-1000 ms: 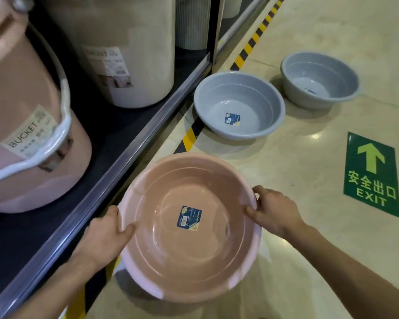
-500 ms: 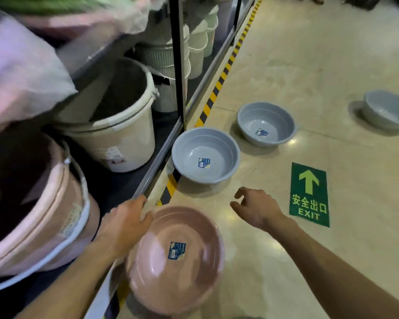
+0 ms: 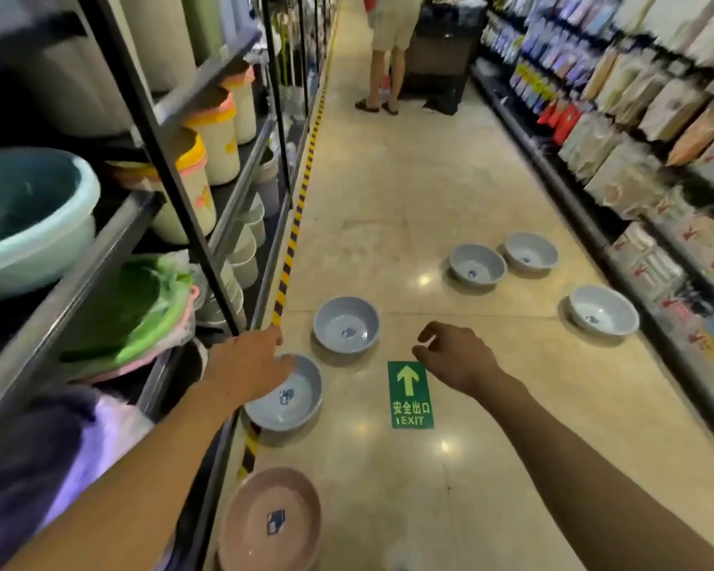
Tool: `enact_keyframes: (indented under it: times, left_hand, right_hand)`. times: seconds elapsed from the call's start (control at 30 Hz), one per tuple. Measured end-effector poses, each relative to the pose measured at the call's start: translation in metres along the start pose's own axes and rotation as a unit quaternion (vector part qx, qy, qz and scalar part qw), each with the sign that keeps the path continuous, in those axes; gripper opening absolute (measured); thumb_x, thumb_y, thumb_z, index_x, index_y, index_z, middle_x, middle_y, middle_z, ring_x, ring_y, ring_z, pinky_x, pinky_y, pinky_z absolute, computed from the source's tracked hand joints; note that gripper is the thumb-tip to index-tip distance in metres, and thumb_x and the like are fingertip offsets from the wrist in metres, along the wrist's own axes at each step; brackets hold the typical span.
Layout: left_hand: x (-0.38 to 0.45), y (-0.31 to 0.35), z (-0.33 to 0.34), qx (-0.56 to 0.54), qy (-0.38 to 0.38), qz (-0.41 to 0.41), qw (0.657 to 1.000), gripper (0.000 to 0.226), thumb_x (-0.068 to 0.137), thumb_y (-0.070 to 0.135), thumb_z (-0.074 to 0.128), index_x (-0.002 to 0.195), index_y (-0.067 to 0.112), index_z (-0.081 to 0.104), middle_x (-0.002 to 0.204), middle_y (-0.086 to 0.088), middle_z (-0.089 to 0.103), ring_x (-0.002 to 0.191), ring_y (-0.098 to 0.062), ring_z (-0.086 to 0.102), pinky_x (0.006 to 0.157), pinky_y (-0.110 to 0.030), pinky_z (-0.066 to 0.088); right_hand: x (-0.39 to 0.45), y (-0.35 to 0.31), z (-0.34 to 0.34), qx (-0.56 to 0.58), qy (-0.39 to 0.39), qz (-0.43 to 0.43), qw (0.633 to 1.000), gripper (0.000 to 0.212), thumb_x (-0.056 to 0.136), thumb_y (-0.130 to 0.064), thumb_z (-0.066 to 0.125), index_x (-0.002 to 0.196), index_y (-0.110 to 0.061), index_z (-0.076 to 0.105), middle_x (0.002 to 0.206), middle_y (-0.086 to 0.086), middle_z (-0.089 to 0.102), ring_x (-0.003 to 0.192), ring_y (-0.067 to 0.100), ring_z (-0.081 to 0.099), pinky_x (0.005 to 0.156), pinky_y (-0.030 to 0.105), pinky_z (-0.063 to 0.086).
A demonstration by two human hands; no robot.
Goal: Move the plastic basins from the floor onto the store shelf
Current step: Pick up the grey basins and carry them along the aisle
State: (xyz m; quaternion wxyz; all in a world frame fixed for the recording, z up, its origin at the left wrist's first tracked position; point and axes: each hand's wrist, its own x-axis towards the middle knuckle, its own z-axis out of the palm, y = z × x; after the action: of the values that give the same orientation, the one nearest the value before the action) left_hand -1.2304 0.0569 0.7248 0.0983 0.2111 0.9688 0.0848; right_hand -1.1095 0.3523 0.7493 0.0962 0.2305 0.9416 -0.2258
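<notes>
Running between two shelving runs, a glossy beige floor (image 3: 388,208) carries a green exit sticker (image 3: 410,394), the landmark here. Left of the sticker stands the store shelf (image 3: 112,241) with a teal basin (image 3: 29,224) and lidded buckets (image 3: 219,146); a yellow-black stripe (image 3: 293,236) edges its base. Grey basins lie just left of the sticker (image 3: 289,401), just beyond it (image 3: 346,325), and three more well beyond to the right (image 3: 477,265). A pink basin (image 3: 271,521) sits nearer than the sticker, by the shelf foot. Far past it a person (image 3: 390,55) stands in the aisle. The left hand (image 3: 250,364) and right hand (image 3: 456,358) hover apart, fingers loose, holding nothing.
</notes>
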Motion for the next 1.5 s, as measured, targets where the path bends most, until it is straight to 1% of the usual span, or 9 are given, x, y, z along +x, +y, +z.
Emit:
enact_keyframes:
  times: [0.07, 0.2, 0.33, 0.47, 0.83, 1.07, 1.2, 1.37, 1.5]
  left_hand:
    - [0.025, 0.043, -0.025, -0.006, 0.014, 0.033, 0.999, 0.031, 0.089, 0.056, 0.049, 0.105, 0.029, 0.052, 0.100, 0.000, 0.067, 0.088, -0.026, 0.064, 0.073, -0.037, 0.049]
    - [0.059, 0.145, -0.043, 0.020, 0.011, 0.122, 0.992, 0.031, 0.092, 0.049, 0.048, 0.111, 0.025, 0.055, 0.087, 0.005, 0.066, 0.074, -0.017, 0.063, 0.053, -0.028, 0.043]
    - [0.069, 0.255, -0.026, 0.025, -0.022, 0.188, 0.982, 0.044, 0.091, 0.058, 0.048, 0.126, 0.031, 0.052, 0.110, 0.002, 0.068, 0.092, -0.022, 0.065, 0.076, -0.034, 0.049]
    - [0.066, 0.347, -0.003, 0.052, -0.028, 0.269, 0.961, 0.048, 0.090, 0.059, 0.048, 0.130, 0.033, 0.050, 0.122, 0.004, 0.065, 0.107, -0.022, 0.064, 0.084, -0.034, 0.048]
    - [0.092, 0.536, 0.032, 0.079, -0.042, 0.384, 0.919, 0.043, 0.090, 0.051, 0.057, 0.126, 0.028, 0.056, 0.112, 0.003, 0.067, 0.102, -0.020, 0.064, 0.080, -0.033, 0.051]
    - [0.169, 0.657, 0.060, 0.080, -0.054, 0.439, 0.893, 0.045, 0.092, 0.051, 0.052, 0.130, 0.026, 0.052, 0.122, 0.000, 0.067, 0.108, -0.025, 0.064, 0.082, -0.036, 0.049]
    - [0.235, 0.721, 0.078, 0.064, -0.078, 0.429, 0.898, 0.046, 0.091, 0.051, 0.052, 0.131, 0.027, 0.053, 0.122, 0.000, 0.067, 0.108, -0.026, 0.063, 0.087, -0.038, 0.051]
    - [0.313, 0.791, 0.082, 0.063, -0.097, 0.416, 0.902, 0.044, 0.092, 0.049, 0.051, 0.128, 0.025, 0.054, 0.119, -0.004, 0.067, 0.105, -0.028, 0.064, 0.085, -0.040, 0.053]
    - [0.361, 0.848, 0.076, 0.061, -0.082, 0.429, 0.897, 0.044, 0.093, 0.049, 0.050, 0.128, 0.023, 0.053, 0.117, -0.005, 0.068, 0.104, -0.029, 0.065, 0.080, -0.037, 0.051]
  right_hand:
    - [-0.014, 0.023, -0.047, 0.020, 0.036, 0.023, 0.999, 0.038, 0.091, -0.047, 0.058, 0.123, -0.027, 0.064, 0.118, 0.003, 0.072, 0.107, 0.029, 0.064, 0.088, 0.038, 0.052]
    - [-0.044, 0.082, -0.106, 0.068, 0.075, 0.065, 0.993, 0.041, 0.089, -0.051, 0.059, 0.123, -0.030, 0.064, 0.115, 0.000, 0.071, 0.108, 0.026, 0.064, 0.088, 0.038, 0.051]
    - [-0.063, 0.146, -0.144, 0.092, 0.103, 0.091, 0.986, 0.040, 0.086, -0.053, 0.059, 0.120, -0.032, 0.064, 0.112, -0.003, 0.071, 0.103, 0.024, 0.065, 0.082, 0.037, 0.051]
    - [-0.083, 0.227, -0.171, 0.086, 0.128, 0.153, 0.976, 0.039, 0.087, -0.050, 0.059, 0.120, -0.029, 0.064, 0.114, 0.001, 0.071, 0.100, 0.024, 0.066, 0.086, 0.039, 0.054]
    - [-0.137, 0.405, -0.211, 0.085, 0.174, 0.300, 0.934, 0.040, 0.092, -0.048, 0.058, 0.125, -0.025, 0.063, 0.124, 0.004, 0.067, 0.108, 0.024, 0.064, 0.091, 0.045, 0.056]
    - [-0.080, 0.489, -0.235, 0.090, 0.177, 0.343, 0.918, 0.038, 0.091, -0.050, 0.058, 0.121, -0.028, 0.063, 0.117, -0.001, 0.070, 0.098, 0.018, 0.065, 0.069, 0.032, 0.049]
    - [-0.025, 0.542, -0.268, 0.099, 0.171, 0.356, 0.913, 0.038, 0.089, -0.051, 0.058, 0.119, -0.028, 0.063, 0.110, -0.003, 0.068, 0.099, 0.019, 0.065, 0.082, 0.040, 0.056]
    - [0.051, 0.602, -0.322, 0.075, 0.179, 0.358, 0.913, 0.036, 0.086, -0.053, 0.057, 0.113, -0.031, 0.064, 0.095, -0.010, 0.058, 0.085, 0.014, 0.056, 0.067, 0.032, 0.045]
    - [0.099, 0.642, -0.360, 0.079, 0.166, 0.350, 0.918, 0.035, 0.085, -0.051, 0.054, 0.112, -0.031, 0.063, 0.101, -0.004, 0.067, 0.084, 0.017, 0.058, 0.072, 0.037, 0.051]
